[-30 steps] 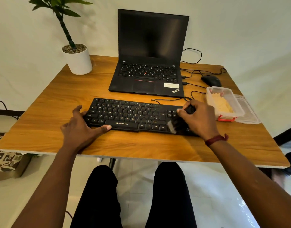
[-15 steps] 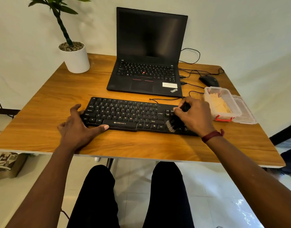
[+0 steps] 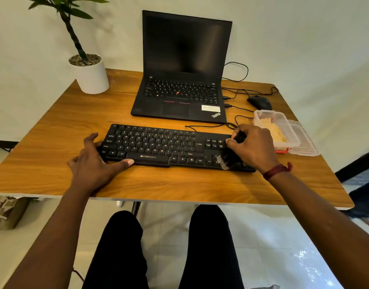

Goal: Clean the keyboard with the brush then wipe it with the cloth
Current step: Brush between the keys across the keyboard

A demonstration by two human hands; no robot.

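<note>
A black keyboard [image 3: 158, 146] lies across the wooden table [image 3: 54, 147] in front of me. My right hand [image 3: 254, 148] grips a black brush [image 3: 228, 158] over the keyboard's right end, its pale bristles down on the keys near the arrow block. My left hand [image 3: 94, 165] rests at the keyboard's left end, thumb stretched along the front edge and fingers against the side. A yellow cloth [image 3: 276, 131] lies in a clear plastic box [image 3: 262, 114] to the right of the keyboard.
An open black laptop [image 3: 179, 97] stands behind the keyboard, with cables and a black mouse [image 3: 259, 102] at its right. A white potted plant [image 3: 90, 76] is at the back left. The box's lid [image 3: 304, 142] lies beside the box. My legs are under the table.
The brush and my right hand stay at the keyboard's right end with only small shifts. My left hand has not moved on the keyboard. The camera view shifted a little.
</note>
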